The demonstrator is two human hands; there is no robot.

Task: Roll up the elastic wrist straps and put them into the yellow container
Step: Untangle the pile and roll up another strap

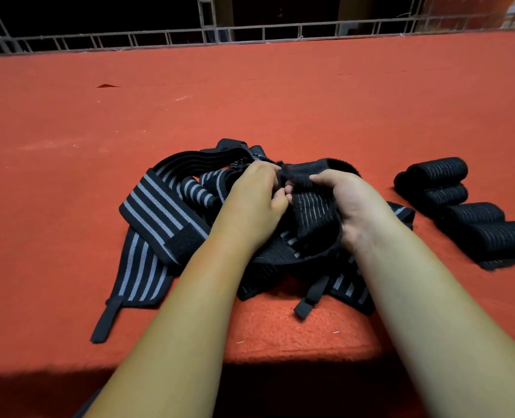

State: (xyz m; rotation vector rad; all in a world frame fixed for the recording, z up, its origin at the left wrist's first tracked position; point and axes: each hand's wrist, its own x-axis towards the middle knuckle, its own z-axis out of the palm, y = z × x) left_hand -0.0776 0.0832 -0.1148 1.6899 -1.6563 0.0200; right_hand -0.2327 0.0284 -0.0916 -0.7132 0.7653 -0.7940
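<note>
Table (pixel 250 101), covered in red felt, fills most of the view; near edge drops off under the forearms. Metal lattice rail (pixel 250 31) runs along the far edge, dark behind it.

Pile of loose straps (pixel 159 212), black with grey stripes, lies at centre near the front edge, bands crossing and overlapping in a tangle. One broad band folds back on itself at the left, a black fastening patch on its end.

Rolled straps (pixel 461 206), four by my count, lie on the felt to the right of the pile, apart from it, packed side by side in a slanting row and touching one another.

Held strap (pixel 310 206), dark with thin pale lines, is lifted above the middle of the pile between both hands, bunched at the top.

Left hand (pixel 253 194): fingers curled in, pinching the strap's upper edge. Right hand (pixel 349 203): fingers wrapped over the strap from the other side, thumb tip meeting the left thumb.

Thin black loop (pixel 105 324) trails from the pile at lower left; a second loop (pixel 309 300) hangs toward the front edge.
</note>
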